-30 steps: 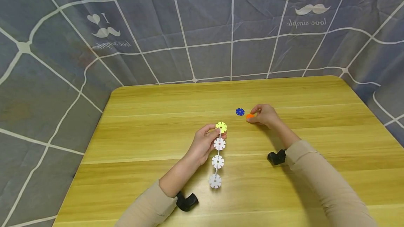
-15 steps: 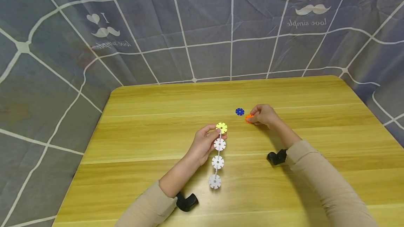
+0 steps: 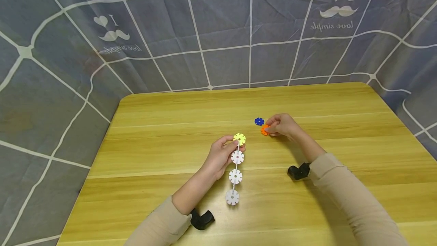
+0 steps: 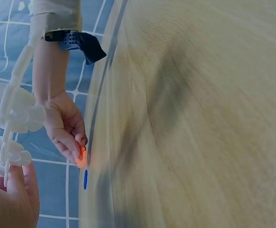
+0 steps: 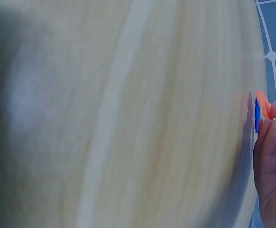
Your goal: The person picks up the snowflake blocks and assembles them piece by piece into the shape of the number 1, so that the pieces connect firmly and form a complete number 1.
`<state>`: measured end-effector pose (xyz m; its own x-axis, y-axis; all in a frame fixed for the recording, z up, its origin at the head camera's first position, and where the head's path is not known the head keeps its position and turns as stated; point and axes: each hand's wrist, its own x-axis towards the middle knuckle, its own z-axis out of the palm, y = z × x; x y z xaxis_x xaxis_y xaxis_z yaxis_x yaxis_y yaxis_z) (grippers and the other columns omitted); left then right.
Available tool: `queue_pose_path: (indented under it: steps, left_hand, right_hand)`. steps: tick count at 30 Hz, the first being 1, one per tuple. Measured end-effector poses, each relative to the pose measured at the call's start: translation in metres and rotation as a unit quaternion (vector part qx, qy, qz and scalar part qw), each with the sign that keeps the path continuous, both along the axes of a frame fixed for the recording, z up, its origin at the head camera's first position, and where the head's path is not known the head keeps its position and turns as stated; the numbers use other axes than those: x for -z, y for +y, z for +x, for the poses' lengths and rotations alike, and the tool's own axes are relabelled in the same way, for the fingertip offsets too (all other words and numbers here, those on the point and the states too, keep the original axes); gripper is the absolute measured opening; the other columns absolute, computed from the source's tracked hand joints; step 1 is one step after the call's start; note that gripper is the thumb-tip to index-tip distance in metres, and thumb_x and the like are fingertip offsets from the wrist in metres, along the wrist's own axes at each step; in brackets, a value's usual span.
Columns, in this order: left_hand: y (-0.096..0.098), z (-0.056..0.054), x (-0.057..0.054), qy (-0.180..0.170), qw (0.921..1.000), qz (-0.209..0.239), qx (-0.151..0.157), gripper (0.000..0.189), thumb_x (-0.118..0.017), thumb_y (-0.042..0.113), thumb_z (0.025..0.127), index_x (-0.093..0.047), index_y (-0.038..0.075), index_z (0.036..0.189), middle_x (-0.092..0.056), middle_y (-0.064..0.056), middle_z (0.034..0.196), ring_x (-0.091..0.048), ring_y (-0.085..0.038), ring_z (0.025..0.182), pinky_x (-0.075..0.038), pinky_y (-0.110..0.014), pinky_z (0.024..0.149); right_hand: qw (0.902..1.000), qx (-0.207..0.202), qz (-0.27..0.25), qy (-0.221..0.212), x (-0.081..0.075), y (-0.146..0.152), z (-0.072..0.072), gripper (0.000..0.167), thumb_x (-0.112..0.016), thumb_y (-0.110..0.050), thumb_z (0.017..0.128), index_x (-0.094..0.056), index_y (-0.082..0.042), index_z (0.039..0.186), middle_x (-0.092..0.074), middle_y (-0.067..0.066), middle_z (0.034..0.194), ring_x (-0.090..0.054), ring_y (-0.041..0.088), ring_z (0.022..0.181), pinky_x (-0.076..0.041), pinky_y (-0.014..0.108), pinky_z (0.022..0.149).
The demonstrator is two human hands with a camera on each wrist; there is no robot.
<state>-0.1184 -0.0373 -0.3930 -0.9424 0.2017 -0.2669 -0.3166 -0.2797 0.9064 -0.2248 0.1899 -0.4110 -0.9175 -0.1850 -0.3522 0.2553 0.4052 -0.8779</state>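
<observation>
My left hand [image 3: 218,156] pinches a yellow notched disc [image 3: 240,139] at the top of a chain of interlocking plastic discs. Below the yellow one, white notched discs [image 3: 235,176] run down toward me, joined by others seen edge-on. In the left wrist view the white chain [image 4: 14,109] rises from the fingers. My right hand [image 3: 283,125] pinches an orange notched disc [image 3: 264,130] between thumb and fingers, close over the table. Just behind it a dark blue notched disc [image 3: 259,121] lies flat on the wood.
The wooden table [image 3: 164,132] has rounded far corners. A grey curtain [image 3: 222,29] with white lines hangs along its back and sides. Black wrist-worn devices [image 3: 203,220] stick out from beneath both sleeves.
My right hand has shifted slightly left and toward me with the orange disc, whose face now shows more. The left hand and chain have hardly moved.
</observation>
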Motion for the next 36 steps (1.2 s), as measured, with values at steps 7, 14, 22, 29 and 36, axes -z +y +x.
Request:
queue_pose_path:
  steps: [7, 14, 22, 29, 36]
  left_hand:
    - [0.000, 0.000, 0.000, -0.005, 1.0000, 0.000, -0.001, 0.024, -0.047, 0.001, 0.096, -0.051, -0.010, 0.117, -0.059, -0.032, 0.109, -0.065, -0.012, 0.077, -0.055, -0.021, 0.069]
    - [0.000, 0.000, -0.001, -0.007, 1.0000, 0.001, 0.001, 0.025, -0.047, 0.002, 0.096, -0.050, -0.009, 0.118, -0.059, -0.032, 0.109, -0.065, -0.012, 0.078, -0.055, -0.022, 0.071]
    - [0.001, 0.000, 0.000, -0.007, 1.0000, 0.001, 0.006, 0.025, -0.047, 0.001, 0.096, -0.050, -0.010, 0.118, -0.059, -0.032, 0.110, -0.065, -0.011, 0.078, -0.054, -0.022, 0.072]
    - [0.001, 0.000, 0.000, -0.012, 0.9999, 0.003, 0.007, 0.025, -0.047, 0.001, 0.096, -0.050, -0.009, 0.118, -0.059, -0.032, 0.110, -0.065, -0.011, 0.077, -0.054, -0.022, 0.073]
    - [0.000, 0.000, 0.000, -0.012, 0.9999, 0.003, 0.012, 0.025, -0.047, 0.002, 0.096, -0.050, -0.009, 0.118, -0.061, -0.029, 0.108, -0.065, -0.011, 0.078, -0.054, -0.022, 0.073]
  right_hand:
    - [0.9998, -0.016, -0.008, -0.006, -0.003, -0.005, 0.001, 0.032, -0.060, 0.008, 0.085, -0.055, 0.015, 0.116, -0.061, 0.002, 0.074, -0.060, 0.008, 0.063, -0.054, 0.021, 0.062]
    - [0.9989, -0.013, -0.042, -0.019, -0.009, -0.010, 0.002, 0.033, -0.057, 0.007, 0.088, -0.052, 0.015, 0.120, -0.062, 0.002, 0.077, -0.061, 0.008, 0.067, -0.055, 0.022, 0.065]
    - [0.9953, -0.026, -0.092, -0.014, -0.015, -0.020, 0.009, 0.037, -0.053, 0.007, 0.091, -0.047, 0.014, 0.126, -0.056, 0.001, 0.075, -0.059, 0.006, 0.067, -0.055, 0.021, 0.067]
    - [0.9927, -0.046, -0.111, 0.001, -0.022, -0.033, 0.015, 0.034, -0.052, 0.006, 0.091, -0.049, 0.014, 0.124, -0.055, 0.003, 0.076, -0.059, 0.008, 0.065, -0.055, 0.021, 0.067]
    - [0.9869, -0.049, -0.153, -0.013, -0.026, -0.041, 0.020, 0.035, -0.050, 0.009, 0.091, -0.045, 0.015, 0.125, -0.059, 0.004, 0.079, -0.062, 0.011, 0.069, -0.055, 0.021, 0.068]
